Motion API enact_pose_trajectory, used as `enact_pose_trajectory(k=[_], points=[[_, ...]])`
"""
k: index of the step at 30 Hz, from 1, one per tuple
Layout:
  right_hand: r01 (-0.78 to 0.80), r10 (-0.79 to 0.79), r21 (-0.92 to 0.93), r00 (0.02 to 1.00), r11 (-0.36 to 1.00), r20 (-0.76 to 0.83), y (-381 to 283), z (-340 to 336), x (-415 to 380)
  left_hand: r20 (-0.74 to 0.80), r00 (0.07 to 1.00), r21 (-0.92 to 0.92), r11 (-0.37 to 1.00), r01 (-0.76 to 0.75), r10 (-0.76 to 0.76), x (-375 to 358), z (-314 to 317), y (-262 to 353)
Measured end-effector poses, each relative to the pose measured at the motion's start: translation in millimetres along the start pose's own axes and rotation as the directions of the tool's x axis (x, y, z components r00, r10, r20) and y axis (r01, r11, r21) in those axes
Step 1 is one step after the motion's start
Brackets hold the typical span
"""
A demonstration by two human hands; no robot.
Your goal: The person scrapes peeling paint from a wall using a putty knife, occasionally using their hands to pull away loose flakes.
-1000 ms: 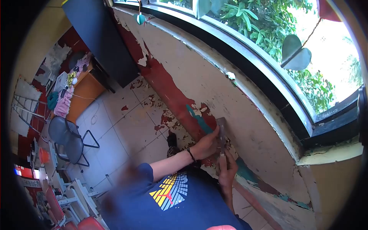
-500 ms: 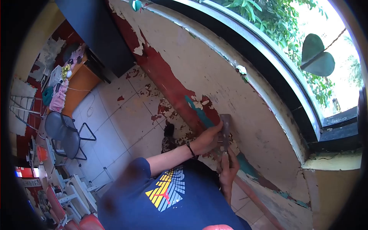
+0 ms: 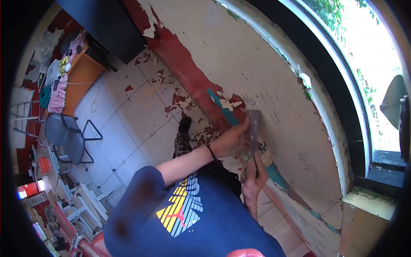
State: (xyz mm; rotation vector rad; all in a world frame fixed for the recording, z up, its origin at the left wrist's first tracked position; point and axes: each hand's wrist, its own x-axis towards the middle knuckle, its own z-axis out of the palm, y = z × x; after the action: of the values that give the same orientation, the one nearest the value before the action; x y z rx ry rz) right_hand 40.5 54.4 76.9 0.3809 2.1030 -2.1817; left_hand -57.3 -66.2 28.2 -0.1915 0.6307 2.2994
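My left hand (image 3: 231,140), with a dark band at the wrist, is closed around the broad flat blade of a scraper (image 3: 254,124). My right hand (image 3: 254,176) grips the lower, narrower end of the same tool, fingers pointing up along it. The blade lies against the wall (image 3: 295,141), at the edge of its cream paint. Just left of the blade's tip, loose cream flakes (image 3: 231,104) hang over a red patch and a teal strip (image 3: 227,112). My left fingertips are partly hidden behind the tool.
Paint chips (image 3: 182,100) litter the tiled floor (image 3: 137,113) along the wall's foot. A window frame (image 3: 329,64) runs above on the right. A grey chair (image 3: 68,135), a wooden desk (image 3: 83,70) and stacked chairs (image 3: 79,210) stand at left. My foot (image 3: 184,124) is near the wall.
The view has shifted, so the window sits farther right and the wall higher. The scraper appears slightly higher in the view, with both hands still on it.
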Motion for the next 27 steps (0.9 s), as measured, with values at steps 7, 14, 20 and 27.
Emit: enact_pose_trajectory(k=[7, 14, 20, 27], points=[[0.172, -0.173, -0.172, 0.985, 0.970, 0.008, 17.2, 10.6, 5.0, 0.037, 0.990, -0.016, 0.990, -0.137, 0.137, 2.1, -11.9, 19.7], [0.020, -0.034, -0.149, 0.995, 0.989, -0.096, 2.6, 13.3, -0.9, 0.072, 0.992, 0.017, 0.994, -0.106, 0.105, 5.3, -6.6, 9.9], [0.085, -0.092, -0.129, 0.994, 0.988, -0.051, 9.7, 17.0, 0.9, -0.049, 0.996, 0.073, 0.995, -0.074, 0.078, 22.4, -34.3, 11.7], [0.074, -0.077, -0.113, 0.997, 0.991, -0.022, 9.4, 16.3, 12.3, -0.022, 0.996, -0.232, 0.969, -0.085, 0.082, -1.5, 2.8, 7.0]])
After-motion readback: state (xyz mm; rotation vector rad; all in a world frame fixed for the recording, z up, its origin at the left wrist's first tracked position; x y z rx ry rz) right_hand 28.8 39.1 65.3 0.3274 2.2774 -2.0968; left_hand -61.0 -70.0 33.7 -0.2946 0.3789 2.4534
